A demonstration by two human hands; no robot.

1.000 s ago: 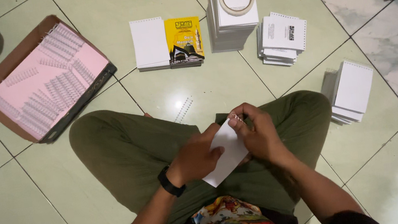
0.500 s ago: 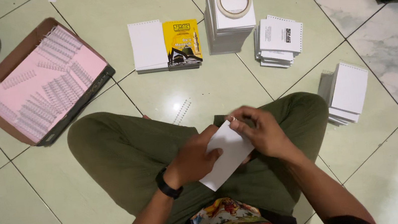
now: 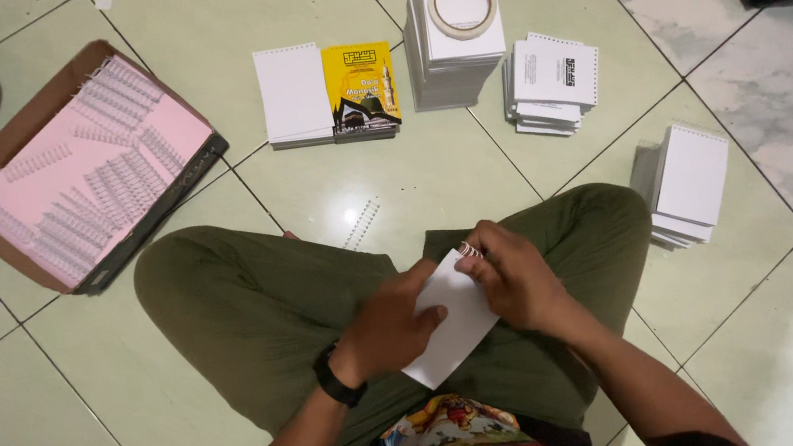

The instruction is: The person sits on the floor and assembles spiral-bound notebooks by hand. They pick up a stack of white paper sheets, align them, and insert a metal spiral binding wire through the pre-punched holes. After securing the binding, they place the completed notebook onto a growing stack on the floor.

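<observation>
The pale green tiled floor (image 3: 70, 435) carries an open brown cardboard box of white wire binding coils on pink paper (image 3: 78, 176), a yellow-covered booklet (image 3: 361, 88), a loose wire coil (image 3: 362, 223), and several stacks of white notepads (image 3: 685, 185).

My left hand (image 3: 391, 326) now lies flatter over the white booklet (image 3: 450, 332), which tilts steeper than a second ago, while my right hand (image 3: 514, 274) slides closer along its wire-bound edge
</observation>
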